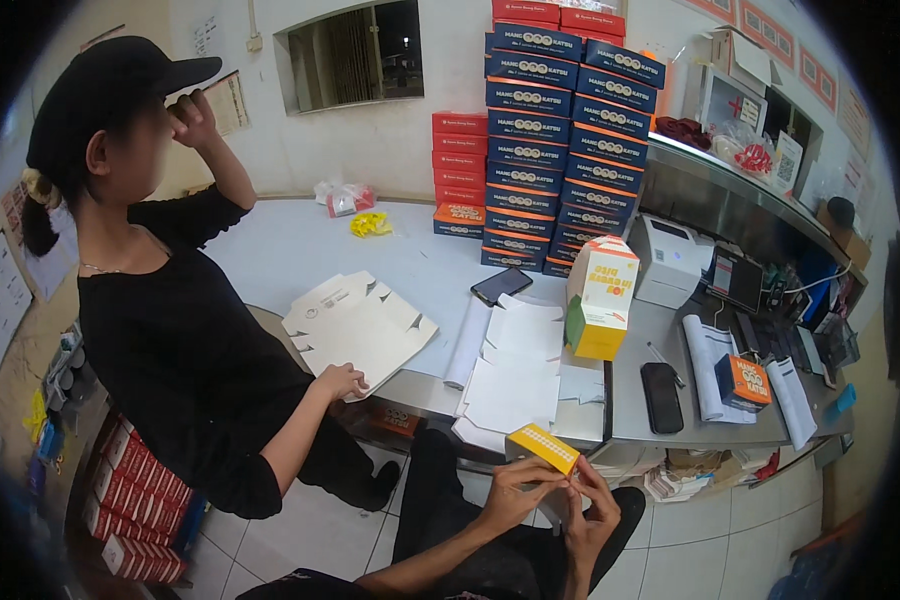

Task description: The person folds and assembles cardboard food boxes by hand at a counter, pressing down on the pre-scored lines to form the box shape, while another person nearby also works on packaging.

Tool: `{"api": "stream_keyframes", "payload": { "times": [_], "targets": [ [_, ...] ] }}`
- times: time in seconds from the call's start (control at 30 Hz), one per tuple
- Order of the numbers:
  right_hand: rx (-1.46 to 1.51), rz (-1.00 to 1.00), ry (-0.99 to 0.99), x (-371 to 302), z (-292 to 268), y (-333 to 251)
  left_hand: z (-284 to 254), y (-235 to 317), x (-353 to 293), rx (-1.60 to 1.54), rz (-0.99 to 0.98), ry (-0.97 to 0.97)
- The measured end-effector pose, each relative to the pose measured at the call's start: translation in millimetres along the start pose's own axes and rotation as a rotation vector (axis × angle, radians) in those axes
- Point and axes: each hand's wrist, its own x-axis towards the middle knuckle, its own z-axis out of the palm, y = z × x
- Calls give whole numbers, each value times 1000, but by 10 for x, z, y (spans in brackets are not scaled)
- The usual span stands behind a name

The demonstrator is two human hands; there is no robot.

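Observation:
Over my lap, at the table's front edge, both hands hold a small yellow carton [545, 448] with a white pattern on its upper face. My left hand [518, 492] pinches its lower edge from the left. The fingers of my right hand [590, 508] close on its lower right corner, almost touching the left fingertips. Just beyond lie flat white carton blanks [515, 365] with notched edges. A taller white, yellow and green carton [602, 300] stands upright to the right of them. The carton's underside is hidden by my fingers.
On the left a person in black [185, 330] rests a hand on flat cream box blanks [355, 325]. Tall stacks of dark blue boxes [525, 150] stand at the back. Phones [660, 395], a label printer [668, 262] and an orange-blue box [743, 382] occupy the right counter.

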Motion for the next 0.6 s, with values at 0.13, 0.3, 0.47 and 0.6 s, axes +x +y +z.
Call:
{"api": "stream_keyframes", "payload": {
  "times": [0.13,0.3,0.47,0.6],
  "targets": [
    [-115,-62,107,-52,62,-16,203,83,-130,-263,-216,-37],
    [224,-78,154,-268,-513,448,355,22,-284,-43,-132,-354],
    [99,282,376,-506,-1244,216,585,-63,-464,192,263,-689],
    [-94,390,470,-961,-1362,369,684,37,-657,94,-113,-371]
  ]
}}
